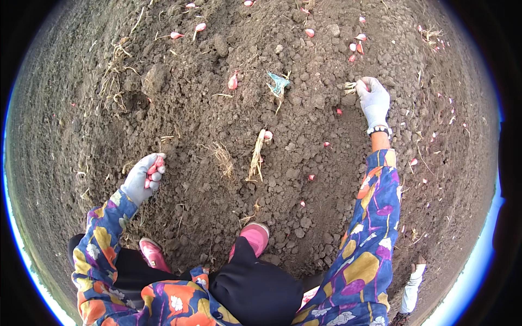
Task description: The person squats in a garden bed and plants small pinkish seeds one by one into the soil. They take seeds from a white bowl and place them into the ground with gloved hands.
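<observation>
My left hand [142,178], in a pale grey glove, is curled around several pink-red garlic cloves [155,167] above the soil at the left. My right hand [373,100], gloved the same way and with a beaded bracelet at the wrist, reaches down to the soil at the upper right. Its fingers are pinched together, and a bit of pink, seemingly a garlic clove [368,87], shows between them. A tuft of dry roots [350,87] is at those fingertips; whether it is gripped I cannot tell. Below this hand, single cloves [327,144] dot a shallow furrow.
More cloves [233,81] lie scattered on the cloddy soil [195,122]. A torn blue-green plastic scrap [279,84] and a dry stalk [257,157] lie ahead. My pink shoes [255,238] rest on the ground. At lower right is another person's white-sleeved arm [412,289].
</observation>
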Action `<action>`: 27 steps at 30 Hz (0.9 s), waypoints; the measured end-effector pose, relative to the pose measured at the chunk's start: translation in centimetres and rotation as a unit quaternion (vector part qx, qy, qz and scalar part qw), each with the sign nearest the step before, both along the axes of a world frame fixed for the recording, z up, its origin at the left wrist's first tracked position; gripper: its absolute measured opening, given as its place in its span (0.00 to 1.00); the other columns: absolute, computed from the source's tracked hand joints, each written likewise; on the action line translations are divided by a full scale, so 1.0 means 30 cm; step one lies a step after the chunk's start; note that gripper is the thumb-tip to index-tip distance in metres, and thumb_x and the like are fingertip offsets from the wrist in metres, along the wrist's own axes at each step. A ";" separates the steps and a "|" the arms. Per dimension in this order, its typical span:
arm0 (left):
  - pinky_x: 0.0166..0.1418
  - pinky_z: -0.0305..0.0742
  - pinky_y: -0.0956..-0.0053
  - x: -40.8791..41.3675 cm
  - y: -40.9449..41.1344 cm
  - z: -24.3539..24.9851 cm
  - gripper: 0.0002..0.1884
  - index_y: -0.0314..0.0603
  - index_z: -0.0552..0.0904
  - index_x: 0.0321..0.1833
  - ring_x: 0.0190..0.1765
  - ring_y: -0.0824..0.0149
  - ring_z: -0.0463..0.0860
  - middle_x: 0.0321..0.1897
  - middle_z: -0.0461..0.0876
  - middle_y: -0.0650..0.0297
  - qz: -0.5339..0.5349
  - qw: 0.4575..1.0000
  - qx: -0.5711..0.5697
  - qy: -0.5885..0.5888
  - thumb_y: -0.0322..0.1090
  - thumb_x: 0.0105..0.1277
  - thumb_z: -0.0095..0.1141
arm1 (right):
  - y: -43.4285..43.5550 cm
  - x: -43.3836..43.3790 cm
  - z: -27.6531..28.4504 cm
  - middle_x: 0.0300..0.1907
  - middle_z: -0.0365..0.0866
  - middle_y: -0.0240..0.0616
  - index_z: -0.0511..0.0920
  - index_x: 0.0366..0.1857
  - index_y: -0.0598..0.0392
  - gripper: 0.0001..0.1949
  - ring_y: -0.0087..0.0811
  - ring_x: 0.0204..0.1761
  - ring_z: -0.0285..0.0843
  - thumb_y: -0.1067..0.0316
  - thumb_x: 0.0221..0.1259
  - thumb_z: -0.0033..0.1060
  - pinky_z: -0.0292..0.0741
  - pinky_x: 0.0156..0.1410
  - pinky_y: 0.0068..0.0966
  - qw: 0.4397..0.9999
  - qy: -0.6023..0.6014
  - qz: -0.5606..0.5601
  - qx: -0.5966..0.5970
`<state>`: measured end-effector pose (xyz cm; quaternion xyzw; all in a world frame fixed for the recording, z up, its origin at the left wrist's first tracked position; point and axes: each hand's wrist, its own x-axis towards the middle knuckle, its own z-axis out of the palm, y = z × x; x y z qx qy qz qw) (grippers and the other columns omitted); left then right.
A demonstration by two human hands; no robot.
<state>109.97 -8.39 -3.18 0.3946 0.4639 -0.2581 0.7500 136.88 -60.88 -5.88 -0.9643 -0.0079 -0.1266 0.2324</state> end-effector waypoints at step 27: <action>0.12 0.51 0.83 -0.078 0.016 -0.281 0.11 0.53 0.76 0.42 0.11 0.78 0.60 0.17 0.74 0.69 0.219 0.968 0.027 -0.122 0.48 0.70 0.46 | 0.050 0.342 0.018 0.40 0.83 0.44 0.84 0.38 0.50 0.15 0.45 0.43 0.81 0.52 0.53 0.62 0.75 0.49 0.36 0.976 0.118 -0.037 -0.181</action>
